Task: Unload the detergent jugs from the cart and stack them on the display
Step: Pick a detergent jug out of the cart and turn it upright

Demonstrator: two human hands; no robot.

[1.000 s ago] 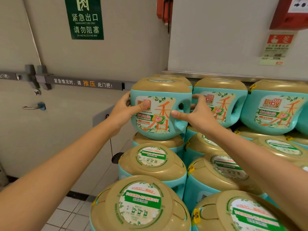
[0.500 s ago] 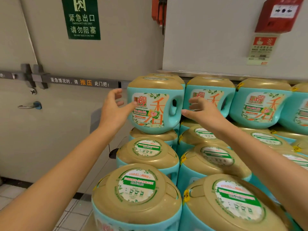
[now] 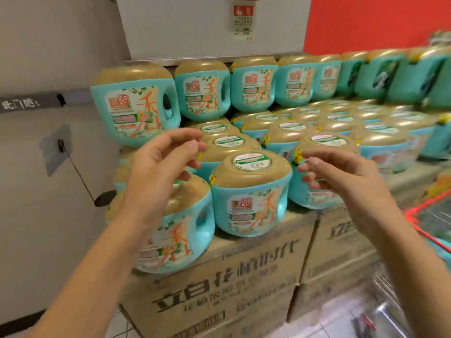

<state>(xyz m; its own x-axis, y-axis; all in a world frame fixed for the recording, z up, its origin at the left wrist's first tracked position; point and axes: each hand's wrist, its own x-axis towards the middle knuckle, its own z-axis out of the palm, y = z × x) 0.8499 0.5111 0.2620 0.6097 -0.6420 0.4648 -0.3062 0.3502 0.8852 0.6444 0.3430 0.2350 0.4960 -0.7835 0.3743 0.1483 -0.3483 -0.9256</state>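
Grips empty: left grip point(image 3: 158, 174) and right grip point(image 3: 341, 181) loosely curled before stacked jugs point(image 3: 251, 203). Next, likely: fetch another from cart point(image 3: 429, 220), rightward.

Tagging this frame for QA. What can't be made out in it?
Head view:
- Red-rimmed wire frame, maybe the cart: cut off by right edge, contents unseen.
- Front-left jug: cap and label partly hidden behind left hand.
- Far-right jugs: labels smeared by blur.
- Wall notice: print too small.
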